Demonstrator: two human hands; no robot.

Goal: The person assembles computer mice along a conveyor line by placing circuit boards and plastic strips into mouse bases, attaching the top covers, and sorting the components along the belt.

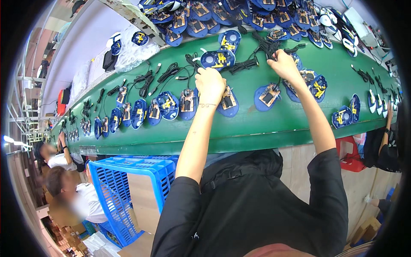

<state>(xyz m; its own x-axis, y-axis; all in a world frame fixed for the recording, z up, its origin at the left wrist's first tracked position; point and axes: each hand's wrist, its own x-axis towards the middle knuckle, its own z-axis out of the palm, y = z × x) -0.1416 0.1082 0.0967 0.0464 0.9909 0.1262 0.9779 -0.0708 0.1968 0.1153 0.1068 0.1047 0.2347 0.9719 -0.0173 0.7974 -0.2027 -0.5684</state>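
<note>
My left hand [210,85] is over the green conveyor belt, fingers curled at the near edge of a blue computer mouse shell [217,60] with yellow parts inside. What those fingers hold is hidden. Farther right, my right hand [283,65] pinches a bundled black cable [266,46]. Below my left hand, one mouse base [187,104] with a brown circuit board lies to the left and another base [228,103] to the right. Nearer my right forearm is a similar base [267,97], beside a group of blue shells [317,87].
Many mouse bases [201,25] are heaped along the far side. A row of shells and coiled cables [145,81] runs left on the belt [257,132]. A blue plastic crate [113,184] stands at the near left. Other people [81,192] sit along the belt.
</note>
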